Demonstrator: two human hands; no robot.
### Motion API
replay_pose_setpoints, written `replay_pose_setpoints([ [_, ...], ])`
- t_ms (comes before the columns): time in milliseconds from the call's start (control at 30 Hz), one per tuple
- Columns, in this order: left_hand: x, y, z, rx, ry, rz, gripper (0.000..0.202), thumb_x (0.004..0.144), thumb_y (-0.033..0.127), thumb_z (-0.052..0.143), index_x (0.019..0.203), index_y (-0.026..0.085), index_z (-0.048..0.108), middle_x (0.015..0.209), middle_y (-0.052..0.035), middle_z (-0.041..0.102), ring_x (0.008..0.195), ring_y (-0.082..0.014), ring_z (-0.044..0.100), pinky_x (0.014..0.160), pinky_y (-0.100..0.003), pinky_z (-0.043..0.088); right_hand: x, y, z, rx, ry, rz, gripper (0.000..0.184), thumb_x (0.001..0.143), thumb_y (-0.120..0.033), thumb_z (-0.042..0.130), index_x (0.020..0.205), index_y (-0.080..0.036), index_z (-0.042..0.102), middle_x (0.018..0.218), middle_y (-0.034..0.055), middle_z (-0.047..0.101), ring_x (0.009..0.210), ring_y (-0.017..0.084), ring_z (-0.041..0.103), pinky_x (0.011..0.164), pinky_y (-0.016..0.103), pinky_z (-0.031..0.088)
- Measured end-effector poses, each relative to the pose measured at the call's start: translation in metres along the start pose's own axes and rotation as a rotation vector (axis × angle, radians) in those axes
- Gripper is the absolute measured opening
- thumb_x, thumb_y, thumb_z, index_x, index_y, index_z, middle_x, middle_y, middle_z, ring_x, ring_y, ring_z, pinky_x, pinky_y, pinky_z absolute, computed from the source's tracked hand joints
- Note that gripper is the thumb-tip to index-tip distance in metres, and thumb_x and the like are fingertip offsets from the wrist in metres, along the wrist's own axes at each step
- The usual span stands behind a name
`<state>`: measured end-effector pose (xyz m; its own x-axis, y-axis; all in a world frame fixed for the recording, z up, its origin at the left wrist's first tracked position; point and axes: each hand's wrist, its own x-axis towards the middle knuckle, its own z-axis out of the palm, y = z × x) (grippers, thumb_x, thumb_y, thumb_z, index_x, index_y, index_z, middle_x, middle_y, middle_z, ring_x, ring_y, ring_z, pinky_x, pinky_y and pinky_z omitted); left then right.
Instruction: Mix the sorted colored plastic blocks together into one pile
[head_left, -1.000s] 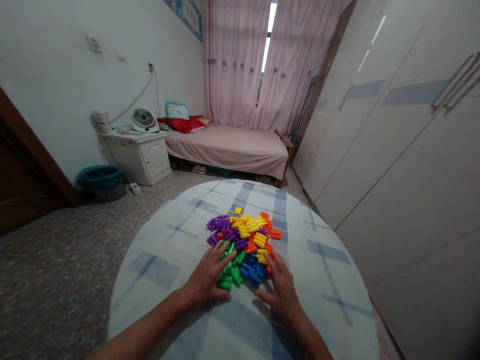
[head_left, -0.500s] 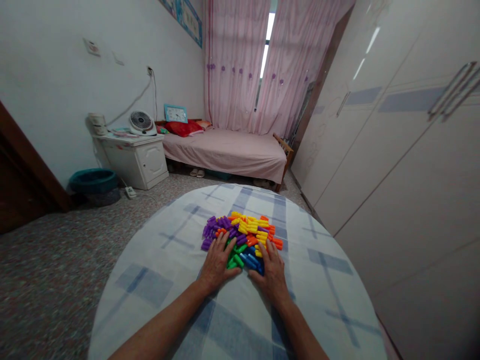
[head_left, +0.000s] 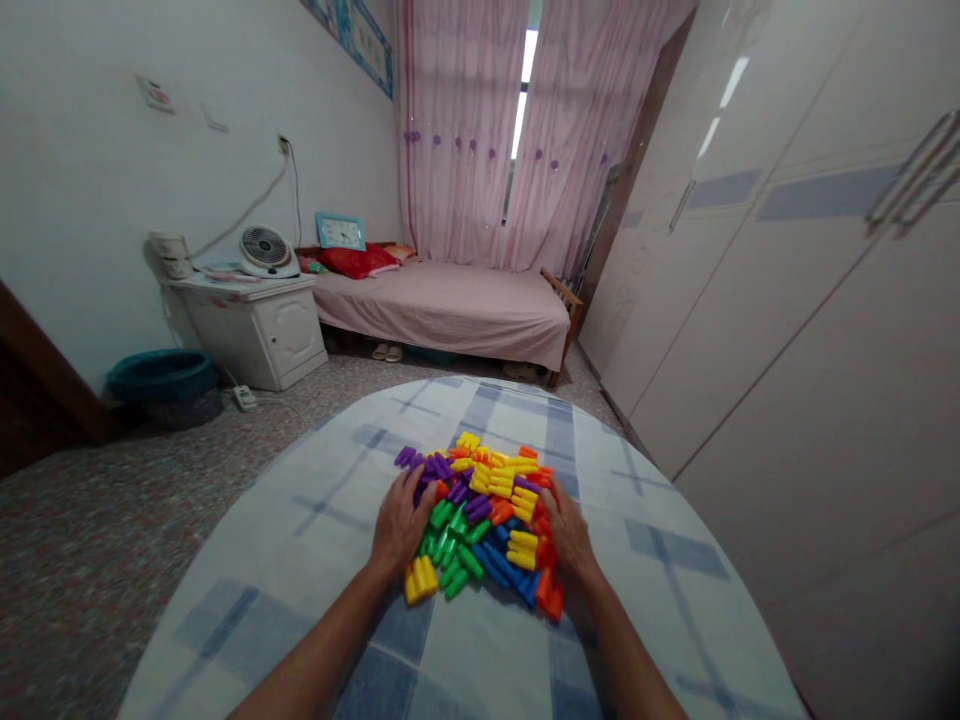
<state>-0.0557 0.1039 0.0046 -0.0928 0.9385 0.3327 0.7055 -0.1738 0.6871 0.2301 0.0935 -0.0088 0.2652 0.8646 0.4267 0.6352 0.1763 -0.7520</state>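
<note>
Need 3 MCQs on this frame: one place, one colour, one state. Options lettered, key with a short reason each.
1. Where does the pile of plastic blocks lie?
A. on the checked tablecloth
B. on the bed
C. on the floor

2. What colour are the blocks nearest the left hand's wrist, at the pile's near edge?
A. purple
B. yellow
C. white

3. How do the two hands stand to the pile?
A. both raised off the table
B. one holds a single block in the air
C. one on each side, pressed against it

Key: 1 A, the pile rests on the blue-checked cloth of the round table. 2 B, a yellow pair lies just by that wrist. 3 C, the left hand and right hand flank the pile and touch its blocks.
</note>
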Motion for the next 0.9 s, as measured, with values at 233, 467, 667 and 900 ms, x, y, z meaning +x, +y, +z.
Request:
replay_pose_setpoints([
  [233,-0.013,0.017,0.017,-0.052,0.057,0.033,0.049,0.086,0.05,0.048,0.125,0.021,0.055,0.137,-0.0114,0.043,0.126,-0.0271,0.044,0.106,-0.043,0.038,0.019,-0.035,0.015,0.158,-0.176,0.126,0.055,0.084,-0.06,0.041,0.114,-0.02,0.064,0.116,0.009,0.065,0.109,0.024,0.058,0.098,0.042,0.042],
  [467,-0.01,0.015,0.021,-0.181,0.04,0.073,0.046,0.094,0.038,0.029,0.128,0.017,0.051,0.135,-0.0102,0.049,0.129,-0.0215,0.041,0.112,-0.044,0.03,0.006,-0.099,0.025,0.083,-0.265,-0.227,0.032,0.085,-0.036,0.052,0.112,-0.022,0.063,0.109,0.0057,0.063,0.103,0.02,0.057,0.094,0.037,0.044],
  [667,-0.009,0.011,0.014,-0.357,-0.027,0.039,0.047,0.094,0.037,0.026,0.124,0.015,0.054,0.136,-0.0104,0.049,0.13,-0.0192,0.04,0.114,-0.041,0.026,-0.032,-0.148,0.027,-0.1,-0.355,-0.476,0.032,0.08,-0.026,0.061,0.112,-0.024,0.061,0.116,0.0066,0.06,0.109,0.024,0.052,0.095,0.042,0.04],
  [900,-0.032,0.01,-0.005,-0.465,0.026,-0.086,0.049,0.094,0.044,0.027,0.125,0.015,0.051,0.13,-0.0114,0.052,0.126,-0.0201,0.044,0.112,-0.041,0.03,-0.082,-0.119,-0.005,-0.094,-0.093,-0.261,0.039,0.089,-0.038,0.047,0.124,-0.023,0.053,0.129,0.0083,0.053,0.123,0.025,0.044,0.104,0.045,0.032],
])
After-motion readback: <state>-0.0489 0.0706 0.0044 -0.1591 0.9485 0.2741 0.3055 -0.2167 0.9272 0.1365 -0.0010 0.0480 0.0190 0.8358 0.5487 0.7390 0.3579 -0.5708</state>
